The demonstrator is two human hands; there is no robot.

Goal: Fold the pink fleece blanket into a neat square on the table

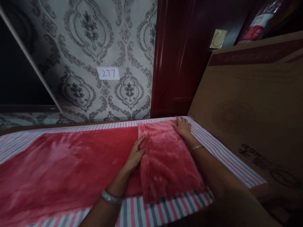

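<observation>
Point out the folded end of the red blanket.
In the head view, the folded end lies right of centre over the striped sheet, the left hand at its left edge and the right hand at its far right corner.

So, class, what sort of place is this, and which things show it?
Probably a room in a home: damask-patterned wallpaper covers the wall, and a red plush blanket lies partly folded over a striped cloth.

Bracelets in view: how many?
2: a broad bracelet on the left wrist, a thin bracelet on the right wrist. More could sit out of frame.
</observation>
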